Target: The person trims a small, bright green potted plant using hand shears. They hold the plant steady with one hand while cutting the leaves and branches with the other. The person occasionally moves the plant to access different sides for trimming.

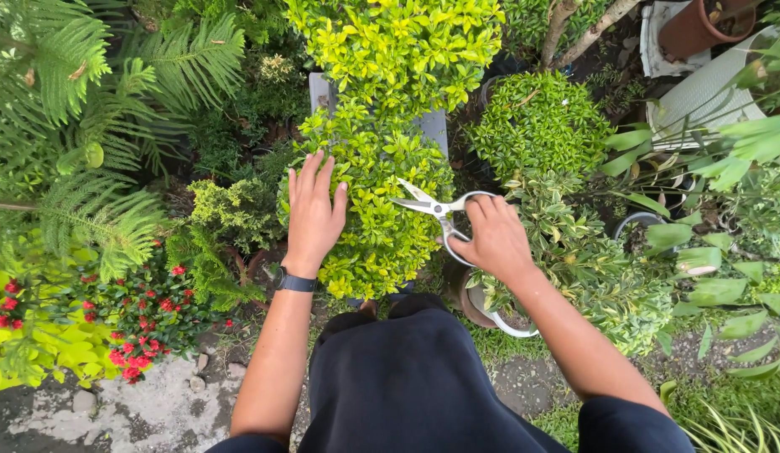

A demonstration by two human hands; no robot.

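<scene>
Left hand laid flat, fingers spread wide, on the left flank of a yellow-green shrub, gripping nothing; dark wristband just below. Right hand closed through the handle loops of a pair of silver scissors, blades parted and pointing left from that hand into the shrub's right side, tips touching the foliage. Shrub sitting between both hands, rising well above them toward the top of view. Just right of the right hand, a variegated bush; above it, a rounded darker green bush. Beneath the right wrist, the rim of a brown pot with a white edge. Left of the left hand, ferns; below and left of it, a plant with red flower clusters. Under both forearms, dark trousers and patchy ground with small stones.
</scene>
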